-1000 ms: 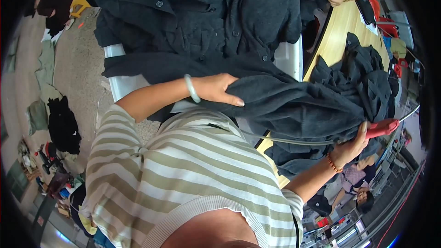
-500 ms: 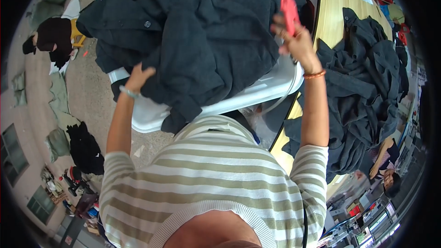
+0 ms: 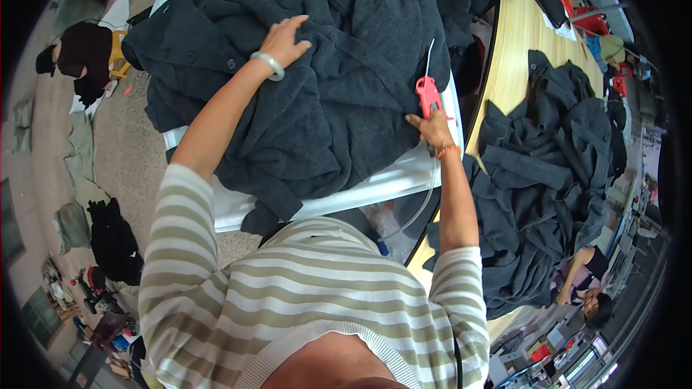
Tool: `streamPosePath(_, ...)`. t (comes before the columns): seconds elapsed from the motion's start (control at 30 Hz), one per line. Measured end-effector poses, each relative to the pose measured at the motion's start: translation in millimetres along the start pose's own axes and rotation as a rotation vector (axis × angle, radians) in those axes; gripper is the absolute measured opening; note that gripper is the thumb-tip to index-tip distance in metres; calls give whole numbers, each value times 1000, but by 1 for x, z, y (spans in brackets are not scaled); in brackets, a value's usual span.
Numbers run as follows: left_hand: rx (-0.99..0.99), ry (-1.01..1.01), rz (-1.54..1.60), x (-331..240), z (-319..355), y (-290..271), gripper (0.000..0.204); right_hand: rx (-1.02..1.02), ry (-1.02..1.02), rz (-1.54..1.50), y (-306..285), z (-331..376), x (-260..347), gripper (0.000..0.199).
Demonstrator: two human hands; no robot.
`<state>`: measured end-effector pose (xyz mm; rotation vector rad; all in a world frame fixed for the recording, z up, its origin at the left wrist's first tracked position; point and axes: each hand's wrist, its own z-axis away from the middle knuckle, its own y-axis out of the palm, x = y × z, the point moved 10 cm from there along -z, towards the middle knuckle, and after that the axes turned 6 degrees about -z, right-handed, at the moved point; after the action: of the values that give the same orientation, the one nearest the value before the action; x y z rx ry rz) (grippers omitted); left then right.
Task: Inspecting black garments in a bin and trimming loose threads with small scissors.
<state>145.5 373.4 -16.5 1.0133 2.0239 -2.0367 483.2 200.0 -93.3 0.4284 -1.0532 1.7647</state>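
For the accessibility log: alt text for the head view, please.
A person's left hand presses a heap of dark grey garments on a white table, while the right hand holds a pink air blow gun against the fabric.

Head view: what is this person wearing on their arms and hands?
Both arms come out of short sleeves of a knit top striped olive and white. The left hand has a pale, smooth bangle at the wrist; the right hand has a thin orange wristband. No gloves.
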Motion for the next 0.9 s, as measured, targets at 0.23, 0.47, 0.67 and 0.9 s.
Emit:
streamPosePath(0.23,691,107,-112,-51,4,59,62,-248,-406,68,-78,114,50,26)
streamPosePath(0.47,-534,161,7,-123,-71,-151,28,-772,-710,33,-220,236,95,15)
streamPosePath(0.67,-818,232,-43,-24,-41,-250,10,-239,-553,-68,-104,257,144,12)
streamPosePath(0.9,-396,-631,601,150,50,-113,36,244,-507,406,66,212,105,16)
